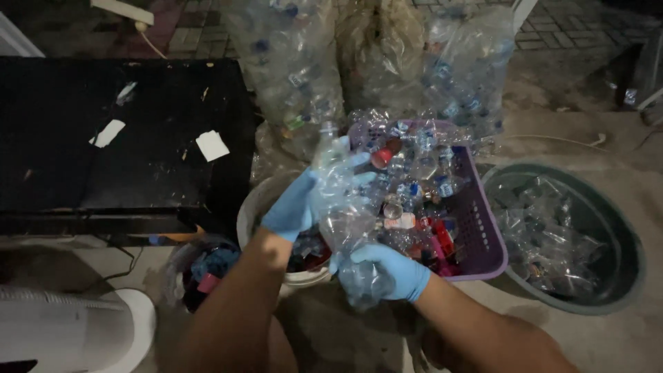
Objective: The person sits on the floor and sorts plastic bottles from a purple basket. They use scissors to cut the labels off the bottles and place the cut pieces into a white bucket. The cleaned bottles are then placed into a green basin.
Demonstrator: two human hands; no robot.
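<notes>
You hold a clear plastic bottle [340, 200] upright between both gloved hands, above the gap between the white bucket [257, 207] and the purple basket [483, 238]. Your left hand [300, 200] is wrapped around its upper part, fingers closed on the crumpled wall; your right hand [387, 273] is closed around its lower end. The wall looks thin and already dented, so a hard squeeze could make it buckle and slide out of the smooth gloves, likely dropping onto the concrete floor [587, 338] or into the wrong container. The purple basket, just right of the bottle, is heaped with more clear bottles and coloured caps, and the pile rises past the rim; a knock from your right forearm could tip pieces over the near edge. The white bucket sits directly under your left wrist, a small bin of caps [204, 266] lies left of it, and a dark green tub [625, 228] of clear plastic stands to the right. Light is poor, so small caps are easy to miss.
</notes>
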